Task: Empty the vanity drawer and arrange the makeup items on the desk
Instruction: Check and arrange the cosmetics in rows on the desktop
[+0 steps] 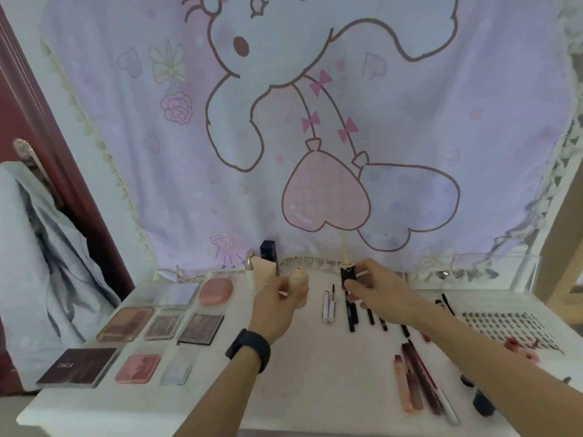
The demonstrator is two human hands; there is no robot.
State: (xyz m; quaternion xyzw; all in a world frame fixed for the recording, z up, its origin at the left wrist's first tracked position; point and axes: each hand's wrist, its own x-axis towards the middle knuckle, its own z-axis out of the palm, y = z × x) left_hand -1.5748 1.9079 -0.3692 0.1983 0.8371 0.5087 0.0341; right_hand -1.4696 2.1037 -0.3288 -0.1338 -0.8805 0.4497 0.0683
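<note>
Bottle (pixel 299 278) sits gripped in left hand (pixel 277 307), black tube (pixel 348 274) in right hand (pixel 380 293).

Bare desk (pixel 303 383) lane between eyeshadow palettes (pixel 164 326), left, and lip pencils (pixel 419 380), right; upright bottles (pixel 268 252) block the rear.
</note>
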